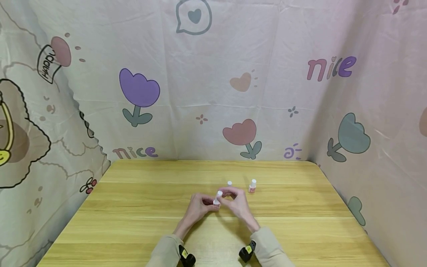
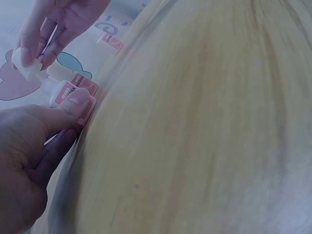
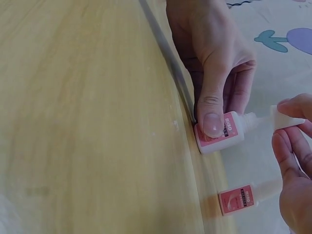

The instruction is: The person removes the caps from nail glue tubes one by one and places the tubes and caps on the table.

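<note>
My left hand (image 1: pixel 197 208) grips a small white bottle (image 3: pixel 231 131) with a pink label between thumb and fingers, its base down at the tabletop. Just above, my right hand (image 1: pixel 238 202) pinches a white cap (image 3: pixel 282 118). In the right wrist view the cap stands off the bottle's threaded neck, a thin pale stem (image 3: pixel 263 121) spanning the gap. Behind the hands a second capped bottle (image 1: pixel 229 183) is mostly covered by the right hand. A third bottle (image 1: pixel 252 186), also white-capped with a pink label, stands upright farther right.
The hands work over a light wooden table (image 1: pixel 140 207). A printed cloth (image 1: pixel 200 74) with flowers and words hangs behind its far edge and along both sides. Each wrist wears a black camera, such as the left one (image 1: pixel 186 256).
</note>
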The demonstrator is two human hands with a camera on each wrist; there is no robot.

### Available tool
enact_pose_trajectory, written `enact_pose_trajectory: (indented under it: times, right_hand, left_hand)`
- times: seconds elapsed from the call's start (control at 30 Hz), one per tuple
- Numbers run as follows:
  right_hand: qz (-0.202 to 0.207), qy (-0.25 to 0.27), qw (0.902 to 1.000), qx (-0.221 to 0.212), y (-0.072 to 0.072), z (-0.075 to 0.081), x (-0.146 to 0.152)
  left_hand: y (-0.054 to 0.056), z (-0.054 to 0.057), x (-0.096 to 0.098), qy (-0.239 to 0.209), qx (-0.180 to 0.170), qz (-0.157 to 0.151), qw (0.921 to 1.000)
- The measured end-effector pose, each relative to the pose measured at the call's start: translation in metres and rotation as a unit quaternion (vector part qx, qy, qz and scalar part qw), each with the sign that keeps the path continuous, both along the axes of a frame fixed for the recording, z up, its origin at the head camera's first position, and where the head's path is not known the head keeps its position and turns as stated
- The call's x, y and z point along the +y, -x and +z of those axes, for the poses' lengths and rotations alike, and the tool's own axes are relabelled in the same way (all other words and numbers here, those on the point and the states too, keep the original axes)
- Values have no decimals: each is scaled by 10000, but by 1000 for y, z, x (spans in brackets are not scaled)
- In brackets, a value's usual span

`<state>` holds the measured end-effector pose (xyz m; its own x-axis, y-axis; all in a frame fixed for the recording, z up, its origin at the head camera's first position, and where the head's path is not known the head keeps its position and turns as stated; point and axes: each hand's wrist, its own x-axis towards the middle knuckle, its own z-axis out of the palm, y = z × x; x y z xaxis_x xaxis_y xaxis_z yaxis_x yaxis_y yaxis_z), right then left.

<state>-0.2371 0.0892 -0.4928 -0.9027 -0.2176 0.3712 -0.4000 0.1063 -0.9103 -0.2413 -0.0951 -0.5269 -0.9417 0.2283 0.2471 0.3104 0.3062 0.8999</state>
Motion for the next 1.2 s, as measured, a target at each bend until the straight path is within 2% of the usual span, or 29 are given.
enact_pose_trajectory:
  times: [0.27, 0.6, 0.97, 1.2]
  right_hand:
    - [-119, 278, 9987, -405, 3, -1, 2]
    - [-253, 690, 9957, -558, 3, -1, 4]
    - [-373, 1197, 9856, -1138, 2, -3, 9]
    - [-565, 1596, 9751, -1435, 2, -5, 11]
  left_hand:
    - [1, -1, 0, -88, -15, 0, 10000]
    - [0, 0, 0, 32, -9, 27, 10000]
    - [1, -2, 0, -54, -25, -23, 10000]
    - [-1, 0, 1, -156, -85, 2, 9998]
